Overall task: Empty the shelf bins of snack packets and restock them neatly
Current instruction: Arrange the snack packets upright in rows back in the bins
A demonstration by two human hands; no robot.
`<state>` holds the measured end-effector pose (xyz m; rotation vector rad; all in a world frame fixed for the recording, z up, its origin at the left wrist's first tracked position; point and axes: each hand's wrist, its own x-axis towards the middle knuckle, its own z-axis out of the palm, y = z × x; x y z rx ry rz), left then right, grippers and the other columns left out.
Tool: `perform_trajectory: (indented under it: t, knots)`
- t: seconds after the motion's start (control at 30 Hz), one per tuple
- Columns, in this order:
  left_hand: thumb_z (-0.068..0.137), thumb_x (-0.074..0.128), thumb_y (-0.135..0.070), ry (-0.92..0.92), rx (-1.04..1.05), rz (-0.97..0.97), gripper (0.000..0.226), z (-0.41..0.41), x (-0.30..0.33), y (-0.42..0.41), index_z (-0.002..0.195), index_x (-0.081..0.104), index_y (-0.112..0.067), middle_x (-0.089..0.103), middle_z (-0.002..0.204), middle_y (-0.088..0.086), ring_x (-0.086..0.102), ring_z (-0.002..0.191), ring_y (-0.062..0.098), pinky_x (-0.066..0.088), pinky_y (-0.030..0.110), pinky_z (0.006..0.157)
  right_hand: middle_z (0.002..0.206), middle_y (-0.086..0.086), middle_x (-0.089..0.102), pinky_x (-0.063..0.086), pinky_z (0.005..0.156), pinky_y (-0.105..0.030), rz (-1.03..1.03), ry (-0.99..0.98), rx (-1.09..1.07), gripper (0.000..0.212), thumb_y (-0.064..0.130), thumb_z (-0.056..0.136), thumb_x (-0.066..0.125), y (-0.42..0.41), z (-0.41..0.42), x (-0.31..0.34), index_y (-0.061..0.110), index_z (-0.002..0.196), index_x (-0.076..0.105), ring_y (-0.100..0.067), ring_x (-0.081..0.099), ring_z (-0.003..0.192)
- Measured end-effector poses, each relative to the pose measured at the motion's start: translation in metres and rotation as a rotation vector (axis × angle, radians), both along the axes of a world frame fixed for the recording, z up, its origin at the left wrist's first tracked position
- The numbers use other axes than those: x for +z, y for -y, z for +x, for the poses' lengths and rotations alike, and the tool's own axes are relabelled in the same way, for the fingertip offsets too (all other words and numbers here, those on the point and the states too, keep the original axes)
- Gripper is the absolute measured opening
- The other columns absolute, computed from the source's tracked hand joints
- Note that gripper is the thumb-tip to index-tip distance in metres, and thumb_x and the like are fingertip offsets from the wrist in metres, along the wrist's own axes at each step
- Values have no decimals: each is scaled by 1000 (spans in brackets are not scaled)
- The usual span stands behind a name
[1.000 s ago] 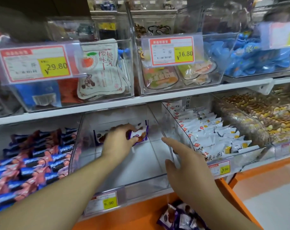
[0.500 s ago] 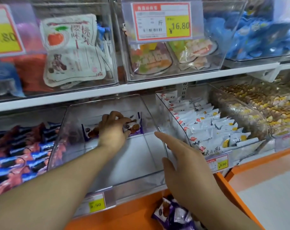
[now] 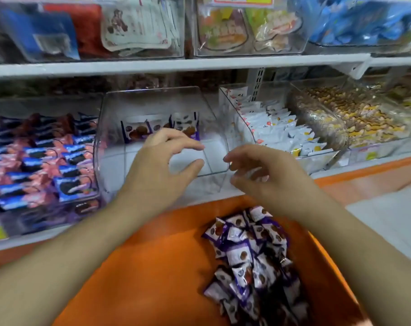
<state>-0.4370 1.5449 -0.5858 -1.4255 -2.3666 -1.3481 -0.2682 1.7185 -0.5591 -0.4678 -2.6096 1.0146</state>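
We have the clear bin (image 3: 157, 107) nearly bare: a few purple packets (image 3: 138, 130) stand upright, faces forward, in a row across its back wall. The rest lie heaped on the orange ledge (image 3: 152, 255) below. Our left hand (image 3: 157, 165) and right hand (image 3: 263, 170) hover at the bin's front edge, fingers loosely spread, holding nothing.

No legible txt on price tags (image 3: 243, 0) or pkts.

We note a few packets (image 3: 138, 130) at the back of the middle bin (image 3: 214, 128); full bins flank it left (image 3: 47, 161) and right (image 3: 277, 130); a packet pile (image 3: 251, 252) lies on the ledge (image 3: 141, 267) before it.
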Motion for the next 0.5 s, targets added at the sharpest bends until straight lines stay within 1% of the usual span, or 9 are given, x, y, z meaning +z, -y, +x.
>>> perform_trajectory:
  t: [0.1, 0.17, 0.2, 0.23, 0.3, 0.33, 0.37, 0.43, 0.5]
  knots:
    - [90, 77, -31, 107, -101, -44, 20, 43, -32, 29, 109, 73, -36, 56, 112, -15, 59, 101, 6, 40, 11, 82, 94, 16, 74, 54, 78, -22, 6, 251, 142, 24, 22, 88, 79, 2, 18, -16, 39, 104, 73, -2, 69, 90]
    - [90, 78, -30, 183, -137, -132, 21, 61, -72, 37, 109, 73, -34, 55, 108, -17, 59, 98, 3, 39, 9, 79, 94, 15, 72, 53, 78, -23, 33, 396, 166, 28, 21, 86, 80, -3, 27, -44, 45, 98, 70, -3, 68, 90]
    - [90, 78, -30, 221, -150, -193, 22, 68, -96, 37, 111, 73, -35, 55, 108, -19, 59, 99, 2, 39, 9, 79, 97, 14, 72, 53, 80, -24, 58, 463, 174, 31, 20, 86, 80, -8, 31, -63, 45, 102, 70, -4, 68, 92]
    - [91, 77, -31, 262, -159, -263, 23, 73, -120, 36, 113, 72, -36, 55, 110, -21, 59, 101, 1, 40, 10, 80, 101, 13, 71, 52, 82, -21, 83, 525, 175, 34, 19, 87, 79, -14, 34, -83, 41, 110, 71, -5, 67, 94]
    - [93, 75, -32, 331, -158, -402, 27, 81, -165, 29, 119, 69, -37, 56, 115, -25, 57, 103, -4, 42, 11, 83, 112, 10, 69, 46, 81, -9, 123, 613, 147, 40, 16, 90, 75, -26, 40, -126, 31, 126, 69, -7, 65, 98]
    - [94, 74, -31, 364, -150, -462, 28, 85, -187, 25, 122, 68, -36, 56, 119, -25, 56, 104, -5, 42, 11, 85, 116, 6, 69, 45, 83, -8, 148, 639, 129, 42, 16, 92, 73, -32, 43, -147, 27, 132, 66, -10, 65, 101]
    - [95, 73, -30, 396, -142, -505, 30, 88, -206, 21, 124, 67, -34, 58, 123, -21, 55, 105, -4, 44, 12, 86, 122, 3, 68, 48, 90, -13, 173, 660, 121, 45, 18, 93, 70, -36, 45, -168, 25, 137, 63, -14, 65, 109]
    - [95, 73, -26, 457, -145, -568, 35, 93, -243, 11, 129, 66, -31, 60, 127, -15, 57, 110, 2, 47, 20, 92, 137, -1, 62, 51, 104, -32, 218, 690, 135, 53, 22, 94, 70, -45, 48, -207, 26, 146, 57, -21, 60, 125]
    - [93, 74, -16, 512, -188, -589, 44, 93, -277, 3, 134, 64, -29, 59, 128, -14, 57, 117, 7, 48, 24, 96, 148, 0, 53, 49, 110, -43, 301, 720, 191, 63, 32, 94, 72, -53, 47, -240, 28, 152, 49, -24, 51, 136]
